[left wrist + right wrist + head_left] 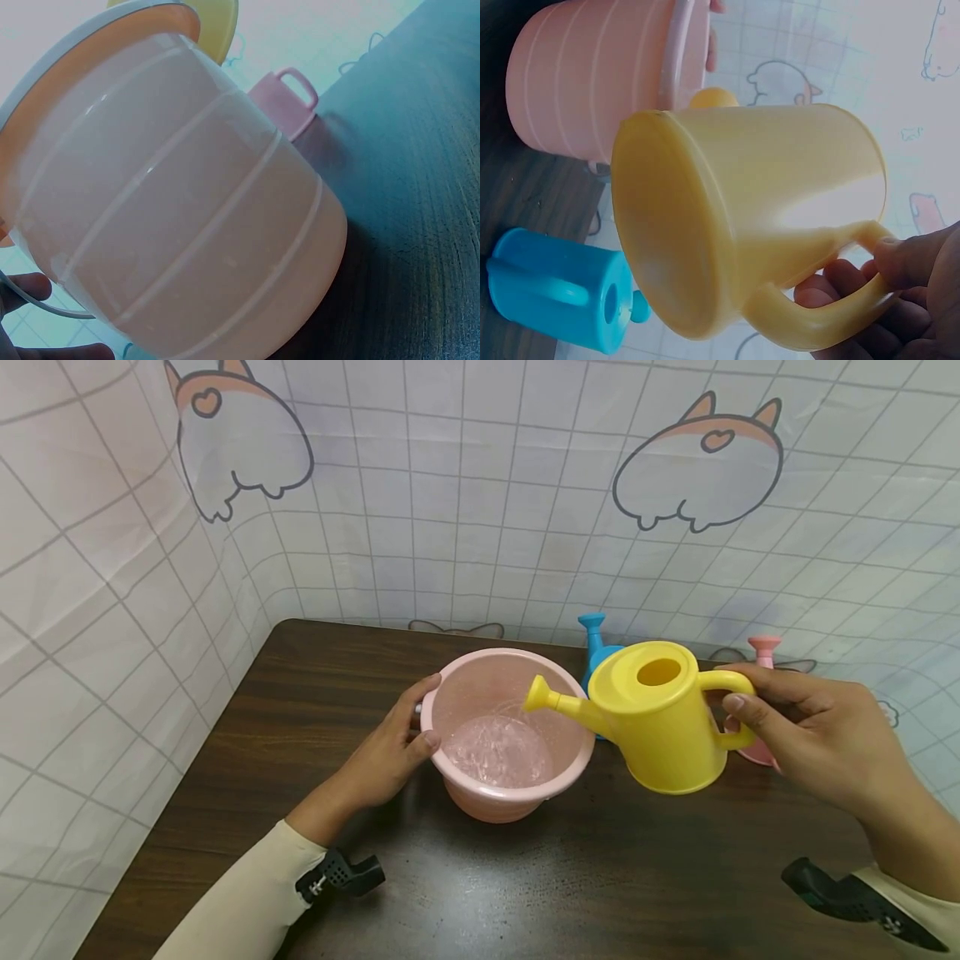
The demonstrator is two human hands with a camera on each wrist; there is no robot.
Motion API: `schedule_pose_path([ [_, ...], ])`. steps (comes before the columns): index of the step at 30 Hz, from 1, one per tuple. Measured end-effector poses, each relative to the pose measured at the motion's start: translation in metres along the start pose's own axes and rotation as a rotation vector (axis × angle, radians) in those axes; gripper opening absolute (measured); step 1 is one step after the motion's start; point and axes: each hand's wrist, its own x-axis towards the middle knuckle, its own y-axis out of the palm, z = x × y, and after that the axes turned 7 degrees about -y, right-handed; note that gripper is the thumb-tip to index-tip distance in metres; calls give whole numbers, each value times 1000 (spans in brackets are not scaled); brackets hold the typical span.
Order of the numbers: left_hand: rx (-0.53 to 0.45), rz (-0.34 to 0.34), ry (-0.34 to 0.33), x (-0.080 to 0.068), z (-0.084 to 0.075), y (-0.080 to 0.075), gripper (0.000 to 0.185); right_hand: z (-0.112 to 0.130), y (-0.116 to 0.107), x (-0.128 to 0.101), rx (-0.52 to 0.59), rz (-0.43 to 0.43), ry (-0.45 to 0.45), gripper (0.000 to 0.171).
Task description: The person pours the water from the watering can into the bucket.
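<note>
A pink plastic bucket with water in its bottom stands on the dark wooden table. My left hand grips its rim on the left side, thumb over the edge. My right hand holds a yellow watering can by its handle, lifted just right of the bucket, its spout tipped over the bucket's rim. The left wrist view shows the bucket's ribbed wall close up. In the right wrist view, fingers curl through the yellow can's handle.
A blue watering can stands behind the yellow one; it also shows in the right wrist view. A pink watering can stands at the far right, behind my right hand. Checked cloth walls enclose the table's back and left sides.
</note>
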Motion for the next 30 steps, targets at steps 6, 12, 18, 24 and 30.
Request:
schedule_pose_path([
  [6, 3, -1, 3, 0, 0, 0, 81, 3, -1, 0, 8, 8, 41, 24],
  [12, -8, 0, 4, 0, 0, 1, 80, 4, -1, 0, 5, 11, 36, 22],
  [18, 0, 0, 2, 0, 0, 1, 80, 2, -1, 0, 8, 10, 30, 24],
  [24, 4, -2, 2, 0, -1, 1, 80, 4, -2, 1, 9, 19, 34, 26],
  [30, -3, 0, 3, 0, -2, 0, 82, 5, -2, 2, 16, 26, 17, 29],
])
